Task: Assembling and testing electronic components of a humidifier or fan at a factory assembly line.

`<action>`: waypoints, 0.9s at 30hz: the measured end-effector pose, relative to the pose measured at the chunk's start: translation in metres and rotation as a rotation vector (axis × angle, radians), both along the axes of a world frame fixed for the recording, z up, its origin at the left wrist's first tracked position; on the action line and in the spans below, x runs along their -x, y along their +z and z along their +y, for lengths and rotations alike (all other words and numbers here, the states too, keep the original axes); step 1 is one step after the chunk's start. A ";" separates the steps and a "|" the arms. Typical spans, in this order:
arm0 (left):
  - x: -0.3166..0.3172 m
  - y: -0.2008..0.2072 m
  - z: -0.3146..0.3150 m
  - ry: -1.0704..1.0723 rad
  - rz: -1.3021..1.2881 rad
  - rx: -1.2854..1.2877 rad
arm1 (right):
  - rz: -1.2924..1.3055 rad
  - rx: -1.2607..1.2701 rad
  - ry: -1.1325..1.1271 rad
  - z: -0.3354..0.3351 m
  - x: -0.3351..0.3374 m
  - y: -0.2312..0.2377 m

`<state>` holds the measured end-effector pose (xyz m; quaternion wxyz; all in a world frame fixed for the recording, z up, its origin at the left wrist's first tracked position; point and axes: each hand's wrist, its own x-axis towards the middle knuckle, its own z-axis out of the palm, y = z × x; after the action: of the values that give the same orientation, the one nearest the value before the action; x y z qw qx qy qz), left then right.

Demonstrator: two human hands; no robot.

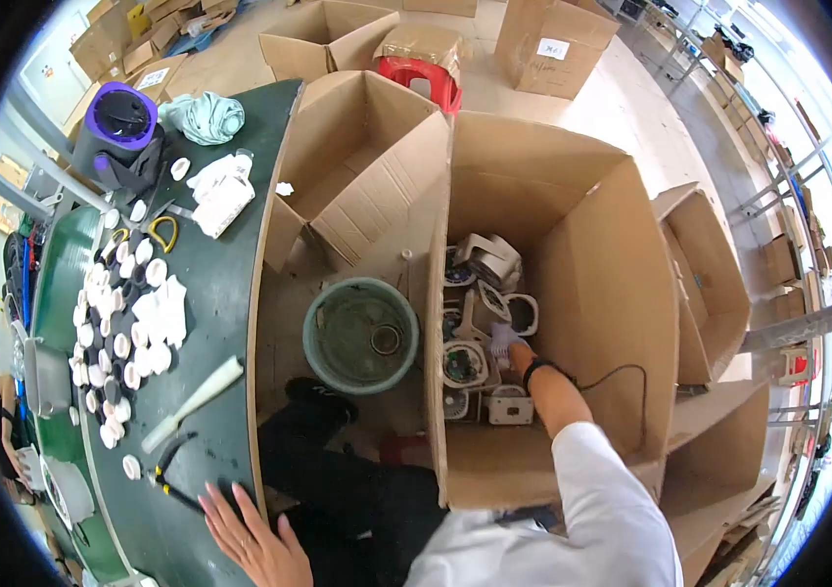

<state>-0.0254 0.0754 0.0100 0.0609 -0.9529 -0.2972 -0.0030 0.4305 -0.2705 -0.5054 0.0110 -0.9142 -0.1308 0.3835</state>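
My right hand point(504, 339), in a pale glove, reaches down into a large cardboard box point(573, 225). It lies against white plastic housings point(487, 305) stacked along the box's left side; its fingers are too small and partly hidden to show whether they grip one. A round white housing with a circuit board point(465, 363) sits just left of it. Around that wrist runs a black strap point(536, 368) with a thin cord. Bare and with fingers spread, my left hand point(257, 543) rests at the green table's point(215, 323) near edge, close to black-and-yellow pliers point(167, 477).
Many small white and black round pieces point(117, 333) cover the table, with scissors point(161, 233) and a pale tapered tube point(196, 401). A green bucket point(361, 336) stands on the floor between table and box. Another open carton point(367, 147) is beyond it. A co-worker's arm point(7, 411) shows far left.
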 end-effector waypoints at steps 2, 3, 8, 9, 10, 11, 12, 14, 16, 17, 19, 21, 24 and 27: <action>0.003 0.007 -0.002 0.069 0.063 -0.006 | -0.033 -0.090 0.029 0.052 0.031 -0.028; 0.005 0.012 -0.006 0.092 0.073 -0.037 | 0.027 -0.092 0.021 0.090 0.048 -0.031; -0.014 0.004 0.000 -0.033 -0.116 0.161 | -0.140 -0.625 -0.822 -0.082 -0.043 -0.046; -0.012 0.008 -0.004 0.029 -0.025 0.084 | -0.007 -0.665 -0.789 -0.014 -0.008 -0.050; -0.007 0.017 -0.008 0.089 0.027 0.008 | 0.048 -0.503 -0.541 0.067 -0.002 -0.016; 0.000 0.024 -0.012 0.131 0.076 -0.027 | 0.049 -0.343 -0.288 0.140 0.002 0.056; -0.008 0.020 -0.010 0.053 0.016 0.049 | -0.213 -0.489 -0.262 0.058 -0.046 0.056; -0.005 0.018 -0.010 0.071 0.014 0.027 | -0.257 -0.338 -0.345 0.075 -0.054 0.134; -0.007 0.020 -0.009 0.044 -0.047 0.057 | -0.094 -0.527 -0.420 0.061 -0.056 0.221; -0.005 0.020 -0.009 0.025 -0.102 0.076 | -0.226 -0.587 -0.292 0.056 -0.050 0.259; 0.007 0.027 -0.015 0.069 -0.205 0.192 | -0.089 -0.741 -0.292 0.077 -0.003 0.385; 0.022 0.037 -0.022 0.076 -0.448 0.389 | -0.372 -0.799 0.204 0.084 0.030 0.468; 0.029 0.036 -0.028 -0.105 -0.649 0.654 | -0.614 -1.033 0.514 0.091 0.102 0.577; 0.046 0.052 -0.051 -0.188 -0.886 0.923 | -0.562 -0.993 0.935 0.111 0.170 0.654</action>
<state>-0.0713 0.0244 0.0622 -0.4842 -0.8114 -0.1803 -0.2732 0.2601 -0.1596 0.1484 0.2252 -0.7139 -0.6630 -0.0049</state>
